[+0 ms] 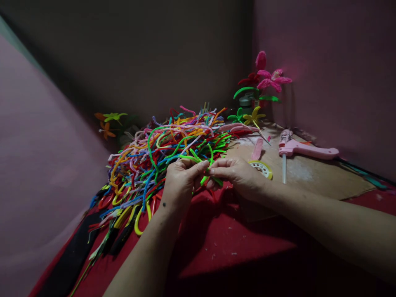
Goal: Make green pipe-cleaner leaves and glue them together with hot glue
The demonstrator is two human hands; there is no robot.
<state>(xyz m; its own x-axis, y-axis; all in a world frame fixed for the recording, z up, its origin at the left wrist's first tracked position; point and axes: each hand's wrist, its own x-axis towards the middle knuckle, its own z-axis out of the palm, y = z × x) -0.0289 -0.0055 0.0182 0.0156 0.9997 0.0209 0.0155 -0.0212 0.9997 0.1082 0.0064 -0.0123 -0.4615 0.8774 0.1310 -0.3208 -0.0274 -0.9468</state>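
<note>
My left hand (183,177) pinches bright green pipe cleaners (211,153) between thumb and fingers. From the other side, my right hand (236,173) grips the same green stems, its fingertips almost meeting the left ones. Several green ends stick up and down around the fingers, and the exact join is hidden by them. Right behind both hands spreads a big heap of mixed-colour pipe cleaners (173,142). A yellow-rimmed tape roll (268,166) lies partly covered by my right hand.
A pink glue gun (312,149) rests on a cardboard sheet (337,181) at right. Pink pipe-cleaner flowers (272,79) stand behind it, with a yellow flower (254,116) nearby. Yellow-handled scissors (137,222) and black-and-yellow pliers (125,229) lie on the red cloth (229,251).
</note>
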